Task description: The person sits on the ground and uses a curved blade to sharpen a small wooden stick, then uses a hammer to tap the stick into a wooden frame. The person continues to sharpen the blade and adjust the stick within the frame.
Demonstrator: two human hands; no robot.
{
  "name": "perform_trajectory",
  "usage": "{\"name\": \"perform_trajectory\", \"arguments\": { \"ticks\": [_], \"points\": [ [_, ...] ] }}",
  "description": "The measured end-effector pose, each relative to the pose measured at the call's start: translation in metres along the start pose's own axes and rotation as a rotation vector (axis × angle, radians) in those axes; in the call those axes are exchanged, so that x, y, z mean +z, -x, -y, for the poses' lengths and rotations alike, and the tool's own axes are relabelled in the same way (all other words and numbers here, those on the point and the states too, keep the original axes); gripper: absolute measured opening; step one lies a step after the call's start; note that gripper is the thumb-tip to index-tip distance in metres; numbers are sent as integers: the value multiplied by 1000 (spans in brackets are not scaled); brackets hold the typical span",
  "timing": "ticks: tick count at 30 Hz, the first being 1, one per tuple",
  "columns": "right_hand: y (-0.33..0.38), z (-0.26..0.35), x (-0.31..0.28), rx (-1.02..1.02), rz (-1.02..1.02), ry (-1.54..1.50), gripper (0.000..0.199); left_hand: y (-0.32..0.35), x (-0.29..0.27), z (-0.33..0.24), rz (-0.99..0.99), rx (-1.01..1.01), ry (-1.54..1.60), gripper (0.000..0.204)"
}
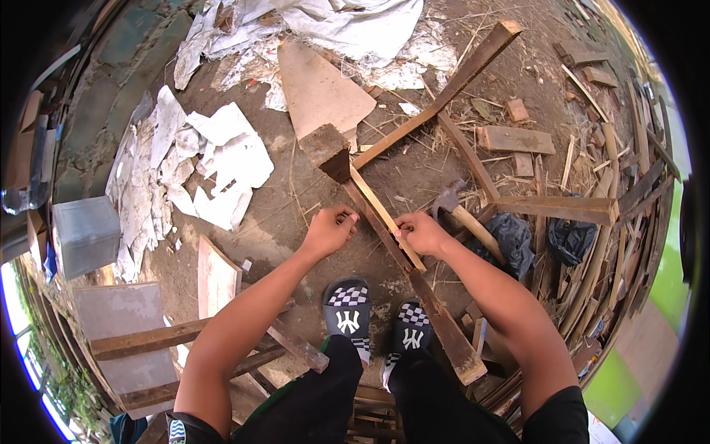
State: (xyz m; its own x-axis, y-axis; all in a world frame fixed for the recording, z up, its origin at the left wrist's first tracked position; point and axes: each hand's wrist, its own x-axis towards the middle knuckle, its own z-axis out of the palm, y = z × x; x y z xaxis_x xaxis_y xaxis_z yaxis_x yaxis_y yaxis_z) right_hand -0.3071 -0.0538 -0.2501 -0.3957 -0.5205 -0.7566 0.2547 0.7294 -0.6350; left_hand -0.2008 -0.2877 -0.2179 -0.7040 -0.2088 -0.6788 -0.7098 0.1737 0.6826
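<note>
My right hand pinches a thin pale wooden strip between thumb and fingers. The strip lies along a darker wooden beam of a rough timber frame, which reaches down past my right foot. Just left of the beam is my left hand, its fingers curled together; whatever they may hold is too small to make out. A claw hammer with a wooden handle rests on the frame's right side, close to my right wrist. A thick wood block end stands where the beams meet at the far end.
Torn white sheets and a tan board lie on the dirt ground. Black plastic bags and scrap wood crowd the right. At the left are a grey container and more timber pieces. My slippers are close below the hands.
</note>
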Motion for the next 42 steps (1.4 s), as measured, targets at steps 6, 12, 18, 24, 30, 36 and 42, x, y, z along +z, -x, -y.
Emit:
{"name": "perform_trajectory", "arguments": {
  "ticks": [6,12,18,24,30,36,42],
  "points": [
    [2,3,-5,70,41,-69,32,19,10,-7,-140,531,-569,32],
    [3,6,-10,15,41,39,31,24,23,-12,-33,648,-982,67],
    [5,13,-11,-2,52,30,29,22,26,-8,-7,653,-1140,79],
    [2,12,-10,-31,25,86,29,21,27,-11,13,635,-1143,80],
    [2,11,-9,-31,32,53,26,19,28,-10,32,635,-1134,82],
    [3,11,-9,-59,23,66,22,19,29,-11,29,625,-1124,83],
    [4,10,-12,-61,39,75,25,21,30,-14,48,616,-1138,83]
  ]
}}
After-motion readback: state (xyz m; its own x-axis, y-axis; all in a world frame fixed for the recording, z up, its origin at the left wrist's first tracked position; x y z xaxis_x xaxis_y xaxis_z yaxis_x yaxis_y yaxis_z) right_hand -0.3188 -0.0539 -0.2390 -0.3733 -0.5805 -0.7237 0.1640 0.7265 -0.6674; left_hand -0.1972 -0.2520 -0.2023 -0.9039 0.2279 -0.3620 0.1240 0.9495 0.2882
